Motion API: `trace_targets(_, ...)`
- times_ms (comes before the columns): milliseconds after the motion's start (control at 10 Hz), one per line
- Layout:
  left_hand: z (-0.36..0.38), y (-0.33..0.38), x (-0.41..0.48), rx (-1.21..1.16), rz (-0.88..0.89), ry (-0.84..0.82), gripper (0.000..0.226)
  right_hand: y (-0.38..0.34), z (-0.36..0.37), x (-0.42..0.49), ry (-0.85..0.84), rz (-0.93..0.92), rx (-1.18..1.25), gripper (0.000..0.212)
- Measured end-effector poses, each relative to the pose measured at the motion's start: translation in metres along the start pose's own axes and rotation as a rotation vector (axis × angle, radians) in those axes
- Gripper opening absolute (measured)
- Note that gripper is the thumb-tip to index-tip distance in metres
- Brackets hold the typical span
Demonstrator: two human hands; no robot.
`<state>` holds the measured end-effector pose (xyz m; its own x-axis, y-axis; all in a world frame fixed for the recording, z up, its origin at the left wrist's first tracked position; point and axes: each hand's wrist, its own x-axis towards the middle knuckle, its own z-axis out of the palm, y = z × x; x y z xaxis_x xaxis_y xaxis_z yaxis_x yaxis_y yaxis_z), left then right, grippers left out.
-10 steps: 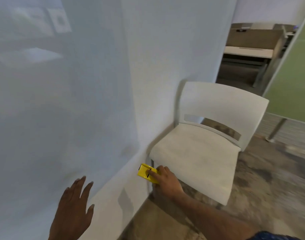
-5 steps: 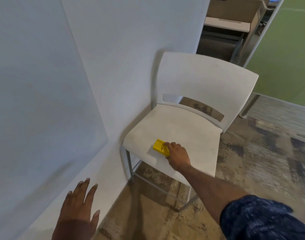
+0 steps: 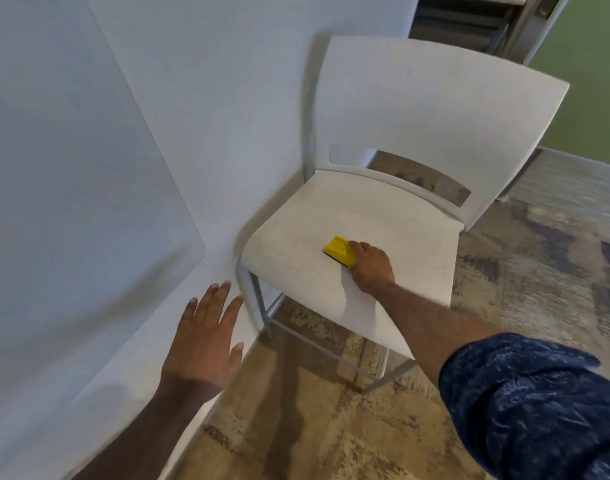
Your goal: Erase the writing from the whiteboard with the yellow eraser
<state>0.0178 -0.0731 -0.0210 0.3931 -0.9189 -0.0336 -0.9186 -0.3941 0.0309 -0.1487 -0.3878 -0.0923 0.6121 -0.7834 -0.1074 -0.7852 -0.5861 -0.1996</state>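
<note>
The yellow eraser rests on the seat of a white chair, near the seat's middle. My right hand lies over its right end, fingers closed on it. The whiteboard fills the left side of the view, mounted on the white wall; no writing shows on the part I see. My left hand hovers low near the wall, below the board's lower corner, fingers spread and holding nothing.
The chair stands against the white wall, its metal legs on patterned brown carpet. Behind the chair a doorway opens on dark furniture. A green wall is at the far right.
My right hand carried the eraser from the chair's front edge onto the middle of the seat. The view turned right, away from the board. My left hand rose a little, still spread.
</note>
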Motion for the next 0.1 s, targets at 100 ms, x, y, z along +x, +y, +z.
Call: trace_targets(100, -0.0041, 0.0072, 0.0044, 0.028, -0.02, -0.066, 0.078, -0.0007, -0.0006, -0.012, 0.067, -0.056, 0.018, 0.061)
